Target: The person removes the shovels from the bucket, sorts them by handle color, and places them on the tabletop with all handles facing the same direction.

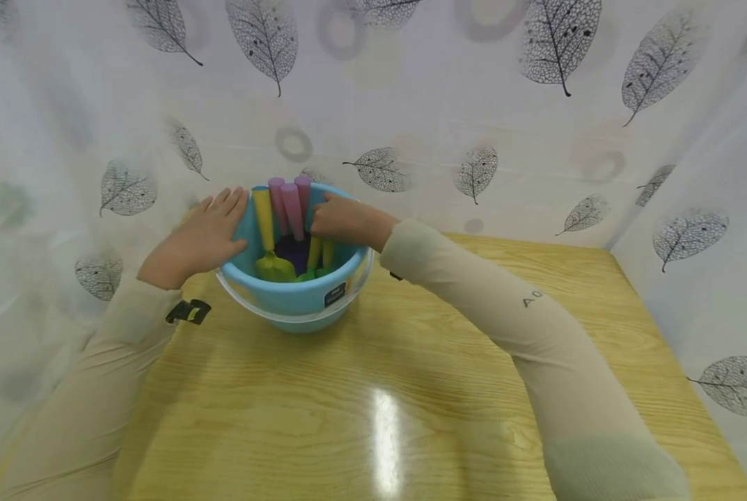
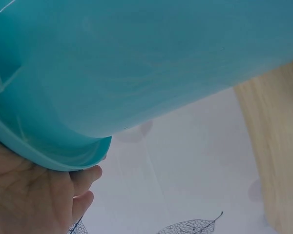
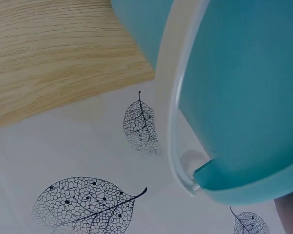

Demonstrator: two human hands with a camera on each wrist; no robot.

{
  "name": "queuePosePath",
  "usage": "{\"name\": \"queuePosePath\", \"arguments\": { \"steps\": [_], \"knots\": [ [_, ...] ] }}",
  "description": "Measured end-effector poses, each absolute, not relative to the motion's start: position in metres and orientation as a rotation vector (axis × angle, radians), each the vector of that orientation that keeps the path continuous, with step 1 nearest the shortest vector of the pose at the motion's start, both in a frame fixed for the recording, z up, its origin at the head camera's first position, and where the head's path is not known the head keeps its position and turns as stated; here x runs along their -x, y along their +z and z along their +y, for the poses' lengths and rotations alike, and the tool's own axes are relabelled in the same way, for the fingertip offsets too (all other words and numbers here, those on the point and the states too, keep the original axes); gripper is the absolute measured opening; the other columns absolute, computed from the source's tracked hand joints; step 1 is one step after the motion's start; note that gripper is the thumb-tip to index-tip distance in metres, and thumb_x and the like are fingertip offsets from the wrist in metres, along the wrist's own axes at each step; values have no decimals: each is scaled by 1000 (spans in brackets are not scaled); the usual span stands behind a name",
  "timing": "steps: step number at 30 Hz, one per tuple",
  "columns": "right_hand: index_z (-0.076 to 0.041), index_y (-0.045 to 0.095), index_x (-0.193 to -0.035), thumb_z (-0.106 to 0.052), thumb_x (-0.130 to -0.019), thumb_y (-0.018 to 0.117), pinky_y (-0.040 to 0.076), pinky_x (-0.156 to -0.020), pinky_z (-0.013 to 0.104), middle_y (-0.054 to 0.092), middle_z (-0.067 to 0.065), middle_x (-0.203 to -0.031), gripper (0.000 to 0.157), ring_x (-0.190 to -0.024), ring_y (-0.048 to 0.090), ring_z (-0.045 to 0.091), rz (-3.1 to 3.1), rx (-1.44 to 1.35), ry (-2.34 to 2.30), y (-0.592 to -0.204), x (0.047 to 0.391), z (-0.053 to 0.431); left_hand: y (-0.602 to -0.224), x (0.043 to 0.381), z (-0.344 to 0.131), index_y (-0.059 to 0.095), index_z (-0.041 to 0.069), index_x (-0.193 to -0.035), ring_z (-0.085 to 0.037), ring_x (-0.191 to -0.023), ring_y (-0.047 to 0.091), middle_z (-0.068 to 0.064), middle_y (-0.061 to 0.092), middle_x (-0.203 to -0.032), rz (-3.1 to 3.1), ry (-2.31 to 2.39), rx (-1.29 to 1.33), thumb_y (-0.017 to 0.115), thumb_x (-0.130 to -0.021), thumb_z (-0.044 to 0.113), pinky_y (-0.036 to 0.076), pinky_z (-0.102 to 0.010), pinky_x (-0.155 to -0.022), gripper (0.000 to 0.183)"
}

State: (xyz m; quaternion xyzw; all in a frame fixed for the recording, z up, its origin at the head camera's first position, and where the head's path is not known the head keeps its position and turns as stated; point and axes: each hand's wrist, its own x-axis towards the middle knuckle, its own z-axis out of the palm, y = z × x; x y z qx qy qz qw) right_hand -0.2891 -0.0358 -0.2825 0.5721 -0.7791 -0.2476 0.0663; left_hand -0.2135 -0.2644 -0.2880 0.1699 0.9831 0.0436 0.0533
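Note:
A light blue bucket [image 1: 273, 296] stands on the table with several toy garden tools in it. My left hand [image 1: 200, 233] lies over its left rim with fingers straight; the left wrist view has the palm against the rim [image 2: 53, 163]. Reaching in over the right side, my right hand [image 1: 347, 221] grips at the top of a yellow handle [image 1: 314, 252] with green below it. A second yellow handle [image 1: 328, 252] is right beside. Pink handles [image 1: 292, 209] and a yellow shovel [image 1: 264, 219] lean at the back and left. The right fingertips are hidden.
The bucket's white carrying handle [image 1: 298, 319] hangs down across its front. Wood-grain table [image 1: 285, 417] extends in front and to the right. A leaf-patterned sheet [image 1: 411, 104] stands behind the bucket and along both sides.

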Motion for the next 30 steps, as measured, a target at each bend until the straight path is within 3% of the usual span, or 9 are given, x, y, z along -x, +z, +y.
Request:
{"name": "queuePosePath", "arguments": {
  "steps": [11,16,23,30],
  "knots": [
    [-17,71,-98,-5,-94,49,43,-85,36,71,1,-94,25,-86,53,18,-2391,-1665,-770,-264,287,-26,-286,213,-264,-1,-11,-146,-46,-143,-3,-30,-3,-154,2987,125,-519,45,-95,26,-2,-57,-116,78],
    [-16,69,-109,-8,-95,52,42,-92,38,70,0,-106,24,-97,56,20,-2423,-1651,-764,-253,286,-21,-287,213,-265,-1,-11,-146,-46,-143,-2,-30,-2,-154,2989,124,-524,44,-95,26,-1,-58,-116,77],
    [-16,68,-113,-12,-92,56,42,-87,38,67,2,-114,24,-100,53,22,-2373,-1612,-852,-244,283,-11,-287,213,-265,0,-12,-146,-47,-142,-2,-31,-2,-154,2992,137,-532,44,-95,25,-1,-58,-116,77],
    [-17,67,-116,-9,-93,55,38,-105,45,64,3,-120,28,-114,51,24,-2350,-1598,-874,-238,284,-3,-288,213,-265,-1,-12,-146,-47,-142,-2,-31,-2,-153,2988,152,-533,44,-95,25,-1,-59,-115,77]
  ]
}}
